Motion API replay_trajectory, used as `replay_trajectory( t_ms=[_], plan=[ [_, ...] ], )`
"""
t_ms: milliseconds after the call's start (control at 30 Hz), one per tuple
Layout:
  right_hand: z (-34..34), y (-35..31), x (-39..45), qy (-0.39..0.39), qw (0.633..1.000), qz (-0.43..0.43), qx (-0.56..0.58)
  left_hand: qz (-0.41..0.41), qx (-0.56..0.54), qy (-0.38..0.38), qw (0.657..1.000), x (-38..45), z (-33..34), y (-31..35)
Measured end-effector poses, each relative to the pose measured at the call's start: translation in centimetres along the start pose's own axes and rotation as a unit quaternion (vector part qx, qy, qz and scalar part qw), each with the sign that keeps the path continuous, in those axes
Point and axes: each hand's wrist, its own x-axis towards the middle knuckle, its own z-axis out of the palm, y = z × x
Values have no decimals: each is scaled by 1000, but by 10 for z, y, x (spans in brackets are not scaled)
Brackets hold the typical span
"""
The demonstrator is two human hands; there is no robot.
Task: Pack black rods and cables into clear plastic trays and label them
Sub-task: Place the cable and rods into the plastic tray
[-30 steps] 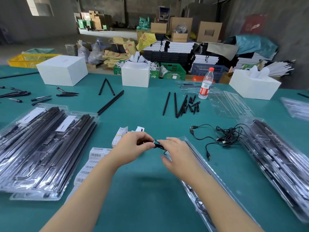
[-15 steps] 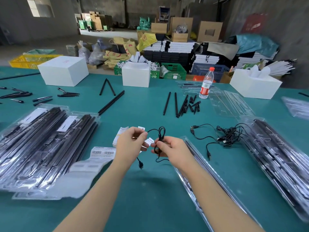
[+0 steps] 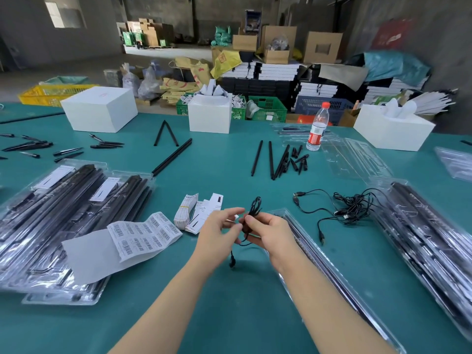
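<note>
Both hands hold a thin black cable (image 3: 253,210) above the green table (image 3: 229,307). My right hand (image 3: 268,232) grips the bundled loops, which stick up above its fingers. My left hand (image 3: 217,232) pinches the cable beside it, and one plug end (image 3: 232,261) dangles below. An open clear tray (image 3: 329,267) holding black rods lies under my right forearm. Loose black rods (image 3: 275,159) lie further back. A tangle of black cables (image 3: 350,208) lies to the right. Barcode label sheets (image 3: 143,235) and a stack of white labels (image 3: 196,213) lie to the left.
Stacks of packed clear trays sit at the left (image 3: 63,221) and right (image 3: 429,233). Empty clear trays (image 3: 357,159) and a water bottle (image 3: 318,129) stand behind. Three white boxes (image 3: 99,111) line the far edge. More black rods (image 3: 173,155) lie left of centre.
The cable went from a small pinch between both hands to raised loops gathered in my right hand. A plug end dropped below. The barcode sheet at the left lifted and shifted.
</note>
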Motion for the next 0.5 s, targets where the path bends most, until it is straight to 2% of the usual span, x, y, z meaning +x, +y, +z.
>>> replay_trajectory(
  t_ms=[133, 267, 367, 500],
  plan=[
    [-4, -1, 4, -5, 999, 0, 37, -29, 17, -25, 999, -3, -7, -10],
    [-9, -1, 2, -7, 1000, 8, 14, -29, 65, -46, 996, -4, -21, -24],
    [-9, 0, 1, -15, 999, 25, 19, 2, 86, -13, 996, -2, -21, -28],
    [-9, 3, 2, -11, 999, 30, 15, 84, 204, -18, 975, -4, -13, -26]
  ],
)
